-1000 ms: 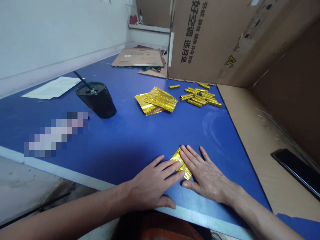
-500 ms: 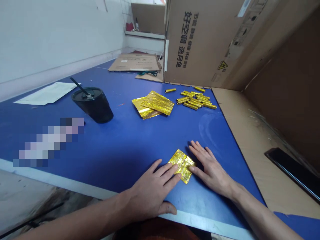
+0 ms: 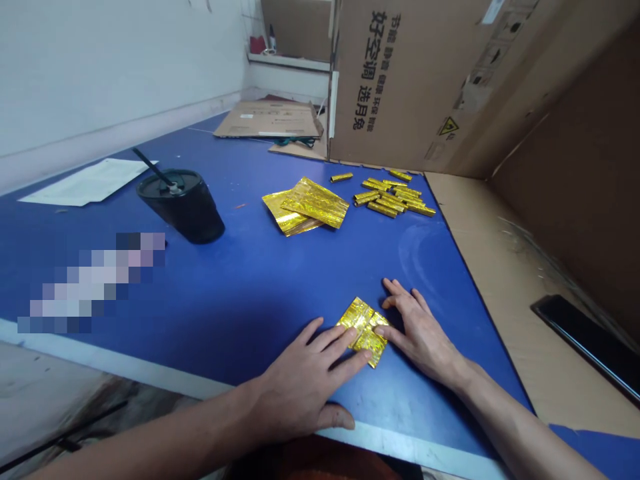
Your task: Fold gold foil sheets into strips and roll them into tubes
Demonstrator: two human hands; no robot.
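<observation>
A small folded sheet of gold foil [image 3: 364, 325] lies flat on the blue table [image 3: 280, 280] near its front edge. My left hand [image 3: 310, 380] rests palm down with fingers stretched out, its fingertips pressing the foil's left and lower part. My right hand [image 3: 417, 330] lies flat and open at the foil's right edge, thumb tip touching it. Farther back sit a stack of flat gold foil sheets [image 3: 305, 205] and a pile of several rolled gold foil tubes [image 3: 393, 197].
A black lidded cup with a straw [image 3: 183, 207] stands at the left, white paper [image 3: 87, 181] behind it. Large cardboard boxes [image 3: 415, 80] wall the back and right. A dark phone [image 3: 587, 343] lies on the cardboard sheet [image 3: 500, 267] at the right.
My right hand slid off the foil to its right edge, uncovering the sheet. My left fingers reached a little further across it. The view shifted slightly.
</observation>
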